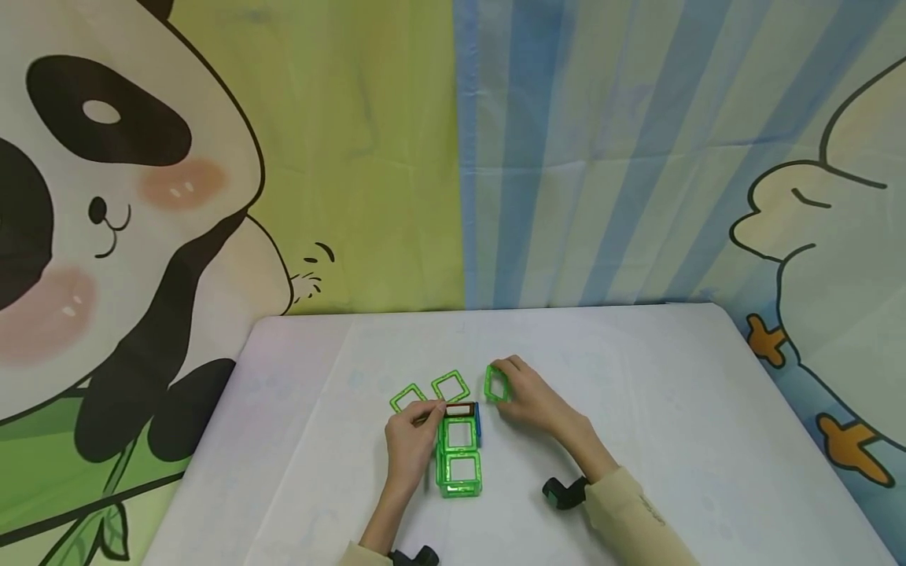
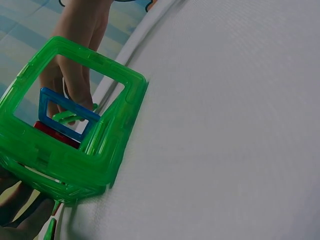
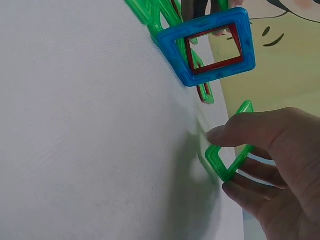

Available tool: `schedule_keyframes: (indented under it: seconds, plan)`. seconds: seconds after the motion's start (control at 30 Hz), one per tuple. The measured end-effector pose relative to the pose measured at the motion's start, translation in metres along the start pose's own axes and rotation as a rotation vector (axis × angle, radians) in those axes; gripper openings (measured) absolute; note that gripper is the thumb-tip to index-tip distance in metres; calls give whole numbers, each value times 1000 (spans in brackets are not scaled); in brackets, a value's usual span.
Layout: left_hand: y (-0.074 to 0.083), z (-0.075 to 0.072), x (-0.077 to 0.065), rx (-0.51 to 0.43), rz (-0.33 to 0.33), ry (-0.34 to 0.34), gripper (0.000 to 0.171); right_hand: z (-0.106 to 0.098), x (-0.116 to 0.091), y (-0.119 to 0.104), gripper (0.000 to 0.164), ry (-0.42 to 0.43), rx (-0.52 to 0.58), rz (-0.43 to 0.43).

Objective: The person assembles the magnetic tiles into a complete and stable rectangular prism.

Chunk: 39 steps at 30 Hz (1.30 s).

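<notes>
A block built of magnetic tiles [image 1: 459, 494], mostly green frames, lies lengthwise on the white table. At its far end are a red tile [image 1: 460, 409] and, on the right side, a blue tile [image 3: 245, 40]. My left hand [image 1: 409, 448] grips the block's far left corner beside the red tile; its fingers [image 2: 35, 215] are partly hidden in the left wrist view. To the right of that end, my right hand [image 1: 527, 397] pinches a loose green square tile [image 3: 215, 162] between thumb and fingers, tilted up on edge and apart from the block.
Two more green square tiles, a left one [image 1: 396, 403] and a right one [image 1: 451, 385], lie just beyond the block. The white table [image 1: 672, 440] reaches back to a printed curtain [image 1: 396, 157]. Black wrist cameras sit on both wrists.
</notes>
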<state>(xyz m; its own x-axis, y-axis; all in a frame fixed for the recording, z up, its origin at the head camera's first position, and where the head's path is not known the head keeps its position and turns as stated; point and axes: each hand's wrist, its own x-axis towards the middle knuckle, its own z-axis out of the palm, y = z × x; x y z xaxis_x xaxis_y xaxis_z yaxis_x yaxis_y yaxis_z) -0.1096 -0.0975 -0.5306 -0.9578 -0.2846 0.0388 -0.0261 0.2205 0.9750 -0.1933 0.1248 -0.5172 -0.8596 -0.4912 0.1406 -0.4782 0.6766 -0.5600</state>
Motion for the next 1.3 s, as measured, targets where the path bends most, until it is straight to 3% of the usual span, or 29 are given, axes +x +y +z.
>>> schedule_keyframes:
  seconds: [0.43,0.77,1.07,1.3]
  plan:
    - [2,0,-1,4,-4,10,9,0,-11,4,60,76,71,-67]
    - [3,0,-1,5,5,11,9,1,-20,3,61,106,141,-70]
    - [1,0,-1,2,13,11,9,4,-28,-1,62,154,124,-104]
    - [0,0,0,1,8,8,10,4,-33,-3,62,140,135,-99]
